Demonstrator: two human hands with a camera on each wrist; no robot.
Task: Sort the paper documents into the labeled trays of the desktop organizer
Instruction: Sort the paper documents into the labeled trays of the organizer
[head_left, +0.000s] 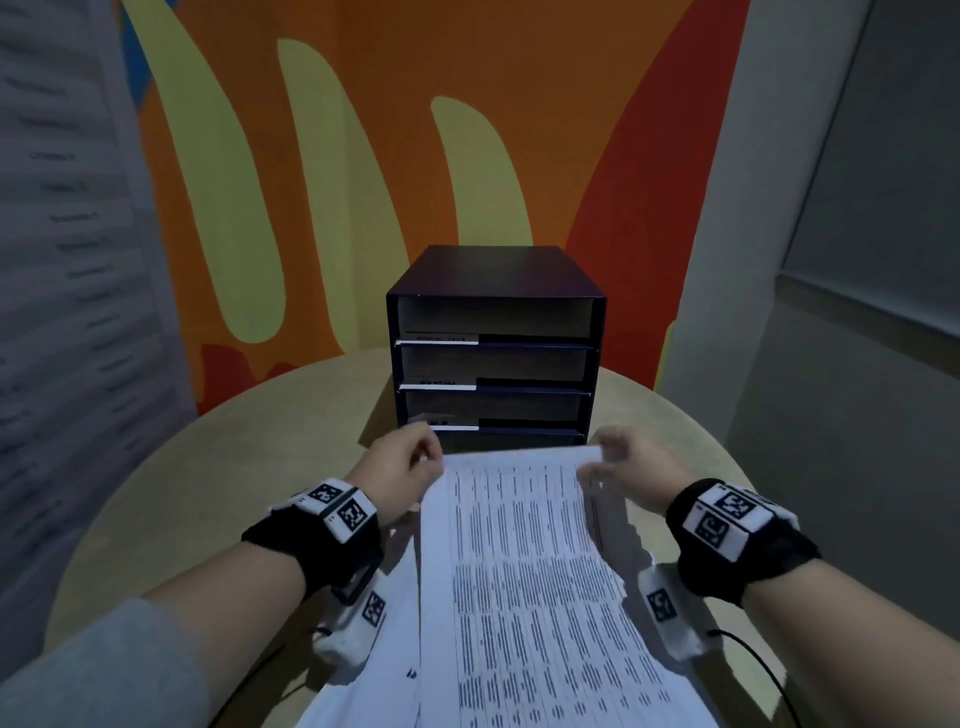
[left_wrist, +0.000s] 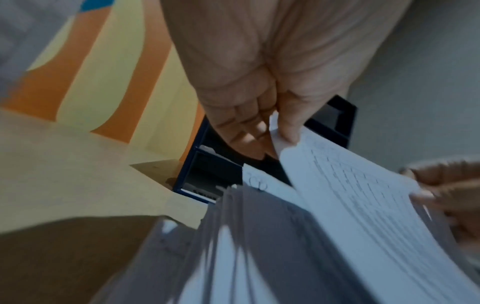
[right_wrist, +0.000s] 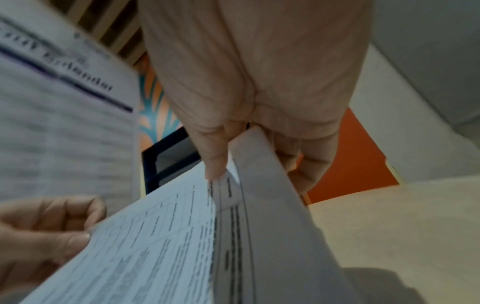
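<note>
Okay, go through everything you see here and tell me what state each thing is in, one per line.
Left hand: pinches the top sheet's far left corner.
Right hand: pinches the far right corner.
Top sheet: printed, far edge lifted off the stack.
Paper stack: lying on the table.
Desktop organizer: upright, open-fronted, labeled trays.

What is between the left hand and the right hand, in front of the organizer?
In the head view, the far edge of the printed sheet spans from the left hand to the right hand; both pinch it.
</note>
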